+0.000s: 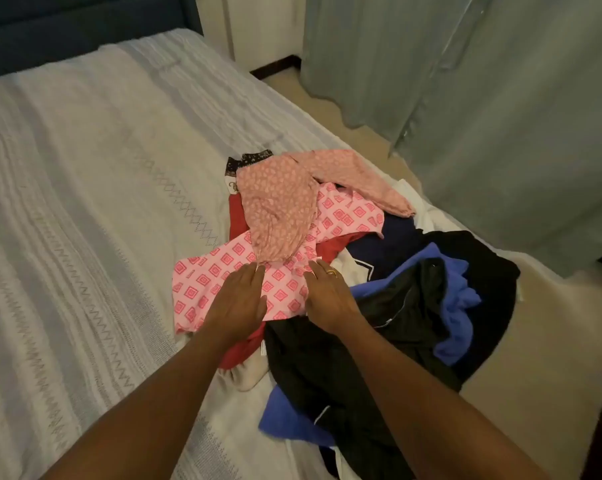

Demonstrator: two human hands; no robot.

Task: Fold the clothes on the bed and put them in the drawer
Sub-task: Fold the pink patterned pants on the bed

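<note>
Step in hand, by judgement: taking the top piece off the heap for folding. The clothes (389,244) lie heaped and unfolded at the right edge of the bed (85,202); no drawer is in view. The left hand (239,301) and right hand (329,299) both lie palm-down on the pink diamond-print garment (223,268), fingers straight and flat, gripping nothing. There is a ring (331,272) on the right hand. A salmon speckled garment (279,209) lies across the far end of the pink one, so lifting the pink one first would probably drag it along. It would be better to clear the salmon piece aside, then pinch the pink garment at two corners, carry it to the bare bedspread on the left and smooth it flat before the first fold. Materials: the pink print looks thin and limp; the salmon piece is light and crinkled. The blue fleece (455,306) is thick and fuzzy, and likely bulky when folded. The black garment (327,368) is smooth, possibly slippery. A red garment (237,216) lies underneath. The bedspread is white, ribbed, with zigzag stitching.
</note>
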